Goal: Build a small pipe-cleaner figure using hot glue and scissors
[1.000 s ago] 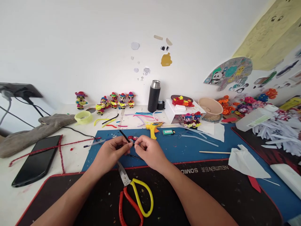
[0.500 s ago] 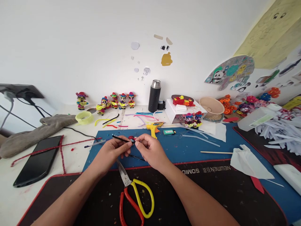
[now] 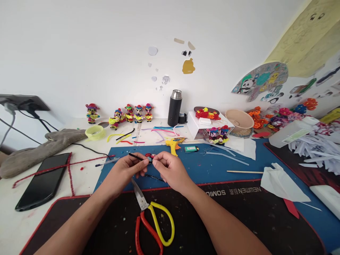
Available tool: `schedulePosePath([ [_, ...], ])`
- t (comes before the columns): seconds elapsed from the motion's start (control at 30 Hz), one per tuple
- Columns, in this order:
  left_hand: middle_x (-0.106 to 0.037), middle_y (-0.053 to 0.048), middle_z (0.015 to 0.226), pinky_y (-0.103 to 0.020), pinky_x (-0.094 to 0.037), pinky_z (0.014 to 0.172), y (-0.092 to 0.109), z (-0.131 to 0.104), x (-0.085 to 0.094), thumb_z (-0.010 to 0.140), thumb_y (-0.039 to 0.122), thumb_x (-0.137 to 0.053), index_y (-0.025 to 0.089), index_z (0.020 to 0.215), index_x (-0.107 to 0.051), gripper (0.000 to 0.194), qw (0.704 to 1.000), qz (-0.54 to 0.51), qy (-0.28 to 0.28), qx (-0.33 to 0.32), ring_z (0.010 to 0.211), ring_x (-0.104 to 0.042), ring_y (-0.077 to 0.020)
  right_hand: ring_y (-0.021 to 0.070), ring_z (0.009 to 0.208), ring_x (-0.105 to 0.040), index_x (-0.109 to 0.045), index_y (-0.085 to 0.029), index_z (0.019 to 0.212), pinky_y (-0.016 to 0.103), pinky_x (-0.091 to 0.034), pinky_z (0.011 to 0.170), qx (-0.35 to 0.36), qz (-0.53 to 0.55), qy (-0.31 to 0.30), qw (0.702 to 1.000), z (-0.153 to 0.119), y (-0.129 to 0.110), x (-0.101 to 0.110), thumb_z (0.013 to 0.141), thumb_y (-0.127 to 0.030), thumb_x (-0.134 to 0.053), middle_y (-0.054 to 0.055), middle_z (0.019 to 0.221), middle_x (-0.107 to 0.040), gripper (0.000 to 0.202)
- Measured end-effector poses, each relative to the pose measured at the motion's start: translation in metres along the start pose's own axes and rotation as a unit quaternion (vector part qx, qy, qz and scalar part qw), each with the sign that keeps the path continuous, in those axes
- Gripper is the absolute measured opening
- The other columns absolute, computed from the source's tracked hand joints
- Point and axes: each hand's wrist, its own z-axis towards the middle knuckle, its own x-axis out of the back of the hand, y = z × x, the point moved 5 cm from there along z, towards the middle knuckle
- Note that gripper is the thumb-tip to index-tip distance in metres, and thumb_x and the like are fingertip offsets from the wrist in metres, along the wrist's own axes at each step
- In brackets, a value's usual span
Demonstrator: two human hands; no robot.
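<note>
My left hand (image 3: 132, 169) is closed in a pinch on a thin black pipe cleaner (image 3: 135, 156), whose free end points up and left. My right hand (image 3: 168, 168) is closed close beside it, thumb and finger pinching the other end of the same pipe cleaner, partly hidden by the fingertips. Just behind the fingertips shows a small red and blue piece (image 3: 149, 156); whether it is touched I cannot tell. Another dark strip (image 3: 155, 177) lies on the blue mat under the hands. Scissors (image 3: 142, 203) with red and yellow handles lie just below, blades partly under my left hand.
A yellow glue gun (image 3: 173, 145) lies beyond my right hand. Several small figures (image 3: 139, 114) and a black thermos (image 3: 174, 108) stand along the wall. A phone (image 3: 44, 180) lies at left; a wooden stick (image 3: 244, 172) and white tissue (image 3: 284, 183) at right.
Both hands stay almost in place. The black pipe cleaner's free end has shifted very slightly right and down, and a little more of the red and blue piece shows.
</note>
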Motion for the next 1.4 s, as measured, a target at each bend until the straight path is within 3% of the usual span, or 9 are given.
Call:
schedulePosePath([
  [0.3,-0.07,-0.002,0.064,-0.029,-0.049,0.058,0.007,0.002,0.001,0.07,0.064,-0.087,0.021,0.082,-0.074,0.046,0.997,0.064,0.026,-0.028,0.06,-0.062,-0.0192,0.0089,0.042,-0.041,-0.062,-0.022,0.093,0.022,-0.033,0.043,-0.023,0.045,-0.031,0.998,0.001,0.002,-0.002,0.092,-0.042,-0.068,-0.01,0.057,-0.048,0.021],
  [0.63,-0.07,-0.001,0.065,-0.028,-0.047,0.058,-0.007,0.005,0.004,0.075,0.055,-0.088,0.02,0.085,-0.074,0.039,0.999,0.003,0.031,-0.027,0.061,-0.06,-0.0173,0.0088,0.039,-0.04,-0.063,-0.021,0.095,0.022,-0.034,0.041,-0.026,0.068,-0.016,0.997,0.002,-0.001,-0.001,0.091,-0.048,-0.07,-0.01,0.053,-0.05,0.028],
  [0.83,-0.069,0.0,0.064,-0.027,-0.045,0.056,-0.008,0.004,0.003,0.075,0.056,-0.088,0.02,0.085,-0.074,0.04,0.999,-0.013,0.044,-0.025,0.059,-0.06,-0.0169,0.0086,0.039,-0.04,-0.061,-0.02,0.096,0.022,-0.035,0.042,-0.023,0.057,-0.018,0.998,0.002,-0.003,-0.001,0.092,-0.049,-0.067,-0.01,0.052,-0.053,0.03],
  [1.1,-0.069,-0.001,0.066,-0.027,-0.046,0.056,-0.006,0.003,-0.002,0.08,0.062,-0.084,0.02,0.086,-0.074,0.044,1.0,-0.013,0.013,-0.025,0.059,-0.06,-0.0163,0.0091,0.039,-0.042,-0.059,-0.022,0.09,0.023,-0.033,0.039,-0.033,0.054,0.012,0.998,0.003,0.001,0.002,0.089,-0.044,-0.07,-0.01,0.056,-0.05,0.025],
  [1.4,-0.069,-0.001,0.066,-0.027,-0.045,0.056,-0.011,0.005,0.008,0.078,0.059,-0.088,0.018,0.081,-0.073,0.044,0.997,-0.042,0.055,-0.021,0.06,-0.059,-0.0153,0.0096,0.039,-0.041,-0.06,-0.021,0.088,0.023,-0.033,0.039,-0.025,0.051,0.022,0.998,0.004,0.001,0.002,0.09,-0.046,-0.069,-0.01,0.052,-0.049,0.026],
])
